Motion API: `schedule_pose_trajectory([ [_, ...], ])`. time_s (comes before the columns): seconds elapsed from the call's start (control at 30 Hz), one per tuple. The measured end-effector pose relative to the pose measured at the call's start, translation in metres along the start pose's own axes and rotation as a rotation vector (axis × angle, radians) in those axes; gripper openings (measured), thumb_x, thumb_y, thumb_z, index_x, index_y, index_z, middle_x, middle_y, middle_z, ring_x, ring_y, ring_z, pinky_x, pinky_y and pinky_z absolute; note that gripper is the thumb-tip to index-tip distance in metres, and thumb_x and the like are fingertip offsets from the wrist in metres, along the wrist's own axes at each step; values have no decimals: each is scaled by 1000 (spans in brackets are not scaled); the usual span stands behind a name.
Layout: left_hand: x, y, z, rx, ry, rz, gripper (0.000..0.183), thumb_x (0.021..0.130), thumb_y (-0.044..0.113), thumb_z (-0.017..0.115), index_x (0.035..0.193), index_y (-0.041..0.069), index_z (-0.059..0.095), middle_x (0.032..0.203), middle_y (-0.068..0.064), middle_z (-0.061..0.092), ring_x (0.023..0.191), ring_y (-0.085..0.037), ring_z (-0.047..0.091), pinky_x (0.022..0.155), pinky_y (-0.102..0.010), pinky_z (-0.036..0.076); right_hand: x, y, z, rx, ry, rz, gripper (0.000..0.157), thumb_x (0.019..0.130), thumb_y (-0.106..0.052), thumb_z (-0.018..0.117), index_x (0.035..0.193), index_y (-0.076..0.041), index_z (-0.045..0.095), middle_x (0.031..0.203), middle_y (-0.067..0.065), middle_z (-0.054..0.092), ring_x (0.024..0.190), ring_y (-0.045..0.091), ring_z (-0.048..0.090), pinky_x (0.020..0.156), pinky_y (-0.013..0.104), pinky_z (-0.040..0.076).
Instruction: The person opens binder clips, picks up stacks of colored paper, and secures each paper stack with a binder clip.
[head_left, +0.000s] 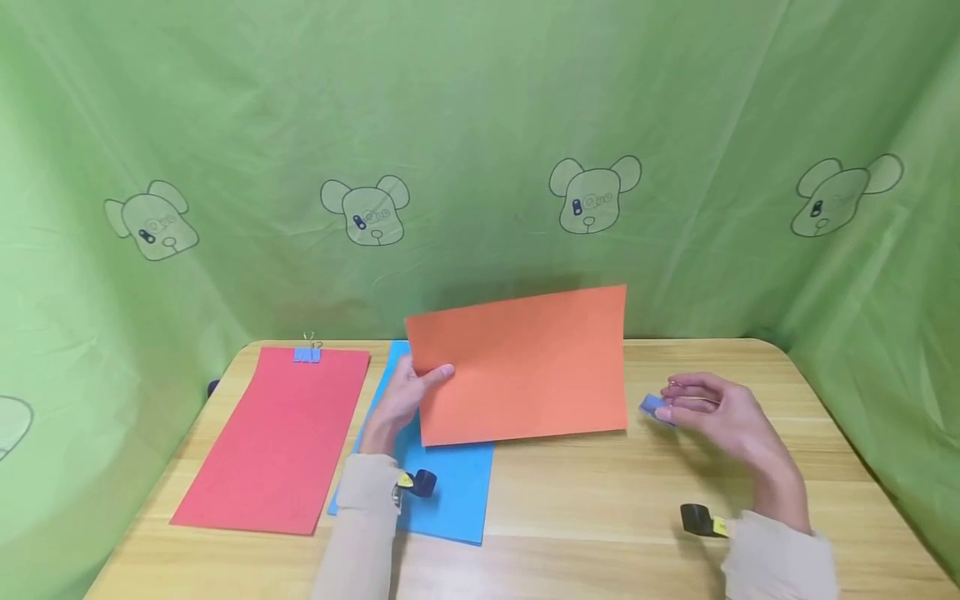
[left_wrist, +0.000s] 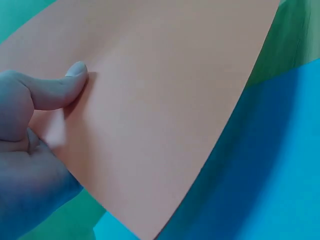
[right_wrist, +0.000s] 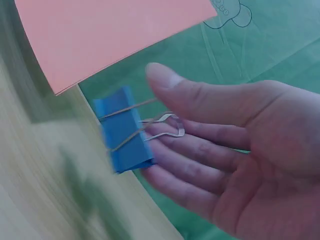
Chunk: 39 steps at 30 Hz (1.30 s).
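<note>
My left hand [head_left: 401,396] pinches the left edge of a stack of orange paper [head_left: 525,367], thumb on the front face and the fingers hidden behind. The paper is held up and tilted above the table, partly over a blue sheet [head_left: 442,492]. Seen from the left wrist, the thumb [left_wrist: 55,92] presses the paper's surface. To the right of the paper, my right hand [head_left: 727,417] holds a blue binder clip [right_wrist: 125,132] by its wire handles, between thumb and fingers. The clip's body points toward the orange paper, apart from it.
At the left on the wooden table [head_left: 585,517] lies red paper [head_left: 277,442] with a bluish binder clip [head_left: 307,354] on its top edge. A green curtain [head_left: 480,125] with bear-head drawings hangs behind and at both sides.
</note>
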<state>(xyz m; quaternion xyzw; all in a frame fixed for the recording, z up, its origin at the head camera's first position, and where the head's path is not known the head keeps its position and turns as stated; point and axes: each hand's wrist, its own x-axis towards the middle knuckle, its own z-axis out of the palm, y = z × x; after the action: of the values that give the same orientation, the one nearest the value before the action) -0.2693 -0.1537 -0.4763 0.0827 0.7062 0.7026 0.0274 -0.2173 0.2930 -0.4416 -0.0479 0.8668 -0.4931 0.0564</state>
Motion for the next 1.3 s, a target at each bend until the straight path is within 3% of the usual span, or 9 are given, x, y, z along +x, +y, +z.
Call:
schedule_pose_trajectory([
  [0.2,0,-5,-3,-51,-10,-54,27,95,0,68,122,-3,64,103,-7,69,98,-20,63,87,-33,53,1,3,-1,128,81,-13,67,89,-28,82,140,2,51,127,8,70,102,0,69,86,11,50],
  [0.43,0,-8,-4,-80,-39,-99,27,96,2,68,122,-2,63,103,-7,70,97,-22,65,87,-34,54,4,2,4,451,182,-42,60,84,-7,85,132,8,53,111,0,75,95,4,73,83,18,55],
  [0.57,0,-10,-5,-70,-57,-106,29,96,2,69,124,-1,62,104,-8,70,98,-22,65,88,-35,53,6,0,5,581,230,-46,55,83,-1,85,129,8,56,108,0,77,94,6,74,82,19,55],
  [0.8,2,-12,0,-50,-66,-89,21,95,1,69,116,-3,65,95,-6,70,90,-21,65,83,-34,54,8,-1,9,604,289,-26,51,82,-4,87,125,2,61,103,1,78,91,6,74,81,17,55],
  [1.07,4,-16,4,-49,-73,-86,18,95,1,69,113,-1,66,91,-5,70,87,-20,65,82,-34,53,10,0,13,603,320,11,57,80,-8,89,128,5,60,103,-1,78,92,5,74,82,15,54],
  [1.3,2,-14,5,-47,-86,-80,20,96,3,69,115,0,65,93,-5,70,88,-20,66,85,-34,52,10,2,14,625,348,16,45,82,-8,87,122,-2,66,98,-8,78,91,2,73,81,13,53],
])
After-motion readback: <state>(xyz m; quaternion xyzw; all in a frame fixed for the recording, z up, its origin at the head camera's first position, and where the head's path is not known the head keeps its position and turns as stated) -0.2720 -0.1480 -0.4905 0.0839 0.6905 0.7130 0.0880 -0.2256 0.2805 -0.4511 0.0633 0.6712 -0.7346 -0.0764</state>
